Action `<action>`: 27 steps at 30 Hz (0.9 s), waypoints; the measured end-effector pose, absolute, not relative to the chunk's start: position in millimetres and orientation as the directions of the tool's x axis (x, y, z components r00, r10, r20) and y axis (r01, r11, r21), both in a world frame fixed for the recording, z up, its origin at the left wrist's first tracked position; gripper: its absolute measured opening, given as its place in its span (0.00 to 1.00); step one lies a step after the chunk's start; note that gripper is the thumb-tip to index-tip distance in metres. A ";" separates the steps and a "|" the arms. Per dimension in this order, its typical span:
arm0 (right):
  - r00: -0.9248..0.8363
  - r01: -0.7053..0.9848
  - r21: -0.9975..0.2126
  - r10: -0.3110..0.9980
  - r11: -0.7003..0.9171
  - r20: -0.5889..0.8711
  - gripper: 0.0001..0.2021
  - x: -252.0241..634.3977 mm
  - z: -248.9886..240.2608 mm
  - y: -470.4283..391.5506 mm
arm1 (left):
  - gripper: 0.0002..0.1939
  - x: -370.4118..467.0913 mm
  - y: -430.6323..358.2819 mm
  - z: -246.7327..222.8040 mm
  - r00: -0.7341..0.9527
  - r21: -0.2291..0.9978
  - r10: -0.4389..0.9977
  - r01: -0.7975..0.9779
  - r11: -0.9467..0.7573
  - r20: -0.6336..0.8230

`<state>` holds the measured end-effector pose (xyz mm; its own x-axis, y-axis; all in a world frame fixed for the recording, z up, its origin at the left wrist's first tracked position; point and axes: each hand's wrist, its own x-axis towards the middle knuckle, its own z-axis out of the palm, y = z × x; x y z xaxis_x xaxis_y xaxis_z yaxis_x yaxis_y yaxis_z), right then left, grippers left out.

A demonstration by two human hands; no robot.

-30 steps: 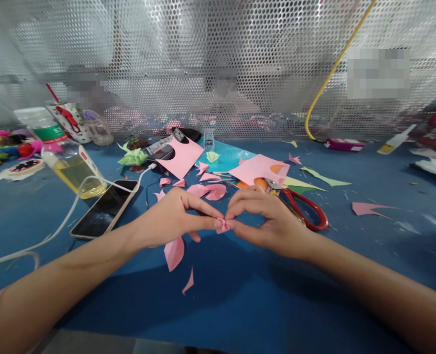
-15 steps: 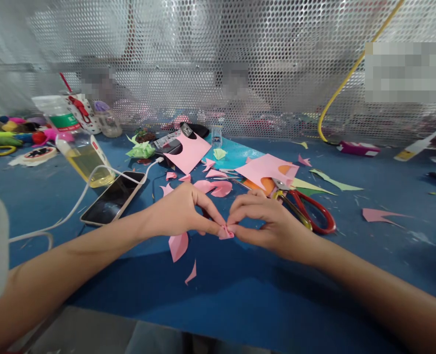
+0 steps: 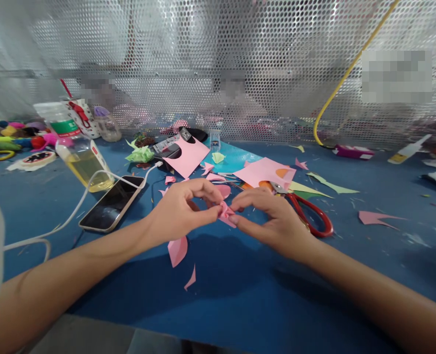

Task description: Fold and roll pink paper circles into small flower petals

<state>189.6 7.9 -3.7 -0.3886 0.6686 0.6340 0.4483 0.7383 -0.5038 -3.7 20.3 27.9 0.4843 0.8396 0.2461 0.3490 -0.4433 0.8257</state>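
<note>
Between my fingertips is a small piece of curled pink paper (image 3: 226, 214), folded into a bud-like shape. My left hand (image 3: 188, 206) pinches its left side with thumb and fingers. On its right side, my right hand (image 3: 273, 221) grips it between thumb and fingertips. A pink petal-shaped cutout (image 3: 177, 250) lies on the table below my left hand, and a thin pink scrap (image 3: 191, 278) rests nearer the front edge. Red-handled scissors (image 3: 316, 216) lie just beyond my right hand, partly hidden by it.
Pink sheets (image 3: 265, 171) with cut-out curves lie behind my hands, over a blue sheet (image 3: 233, 156). To the left are a phone (image 3: 112, 204) with a white cable and a bottle of yellowish liquid (image 3: 88, 167). A perforated metal panel (image 3: 188, 59) stands at the back.
Both hands have lifted the pink paper slightly and turned it, so more of its curled folds show. My right fingers have spread a little. The view has shifted slightly.
</note>
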 end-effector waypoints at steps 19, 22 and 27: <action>-0.469 0.343 -0.527 0.628 0.777 0.620 0.03 187.5 -3.4 8.5 | 0.06 -1.8 16.4 22.5 0.560 0.830 0.808 0.351 -0.434 0.186; -0.408 0.384 -0.599 0.711 0.703 0.573 0.04 187.5 -0.9 7.8 | 0.07 -1.5 17.6 23.2 0.555 0.857 0.815 0.326 -0.398 0.168; -0.297 0.366 -0.714 0.802 0.597 0.518 0.05 185.8 2.5 6.3 | 0.10 -1.1 17.3 19.2 0.555 0.816 0.812 0.374 -0.441 0.184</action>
<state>185.8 6.3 2.5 -0.2975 0.8022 0.5177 0.3656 0.5966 -0.7144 -1.1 17.3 19.2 0.5546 0.8116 0.1839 0.3741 -0.4405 0.8161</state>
